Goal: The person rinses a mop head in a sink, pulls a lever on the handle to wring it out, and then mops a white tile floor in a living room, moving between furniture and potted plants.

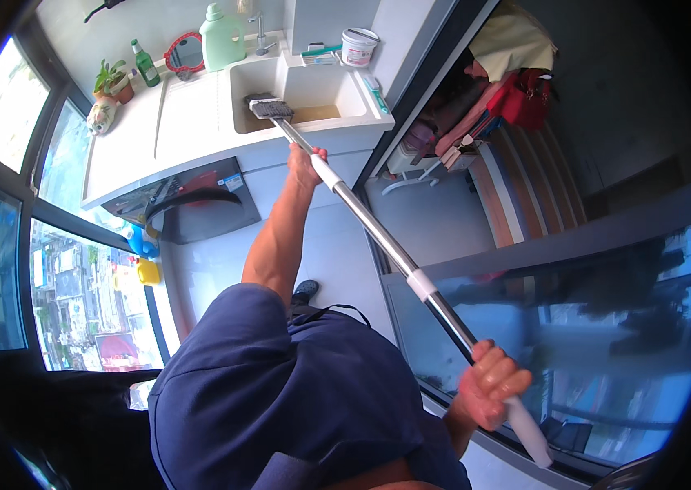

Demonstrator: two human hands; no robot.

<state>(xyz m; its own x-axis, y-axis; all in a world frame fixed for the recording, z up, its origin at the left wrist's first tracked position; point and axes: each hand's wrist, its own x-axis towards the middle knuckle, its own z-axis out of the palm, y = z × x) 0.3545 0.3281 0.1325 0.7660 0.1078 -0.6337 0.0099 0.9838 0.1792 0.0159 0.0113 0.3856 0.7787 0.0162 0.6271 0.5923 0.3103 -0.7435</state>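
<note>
A mop with a long telescopic metal pole (382,237) slants across the view from the sink to the lower right. My left hand (307,164) grips the pole near its lower end, just in front of the counter. Close to the white end grip, my right hand (494,384) is closed around the same pole. The flat mop head (273,109), with grey fibres, is in the left part of the white sink (354,92). Brownish water (316,114) lies in the basin. The underside of the mop head is hidden.
On the counter (192,116) stand a green detergent bottle (221,43), a green glass bottle (146,64), a red-framed mirror (186,52) and potted plants (120,89). A white bucket (359,48) and a brush (376,93) flank the sink. A glass door (541,343) is at my right.
</note>
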